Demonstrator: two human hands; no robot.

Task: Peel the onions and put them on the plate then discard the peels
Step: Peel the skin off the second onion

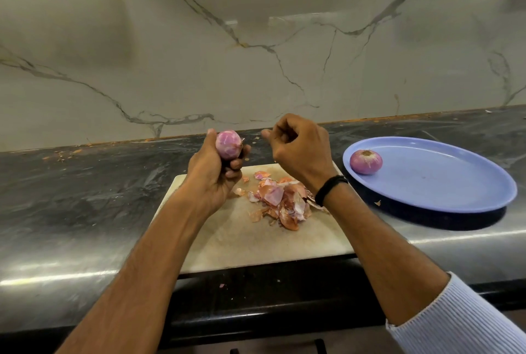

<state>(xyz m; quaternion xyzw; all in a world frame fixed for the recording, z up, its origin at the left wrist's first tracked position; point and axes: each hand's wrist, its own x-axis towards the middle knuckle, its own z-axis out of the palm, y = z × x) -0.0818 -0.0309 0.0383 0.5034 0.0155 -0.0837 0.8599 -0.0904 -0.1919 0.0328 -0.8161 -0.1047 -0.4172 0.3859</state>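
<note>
My left hand [212, 171] grips a pink, mostly peeled onion [228, 144] above the far edge of the cutting board [242, 242]. My right hand [296, 148] hovers just right of that onion with its fingers curled; nothing shows between them. A pile of onion peels [280, 201] lies on the board under my right wrist. Another peeled onion [365, 161] sits at the left side of the blue plate [444, 183].
The board lies on a dark counter [85, 197] against a marble backsplash [256, 55]. The blue plate stands to the board's right. Small peel scraps lie along the counter's back edge and one beside the plate [377, 203].
</note>
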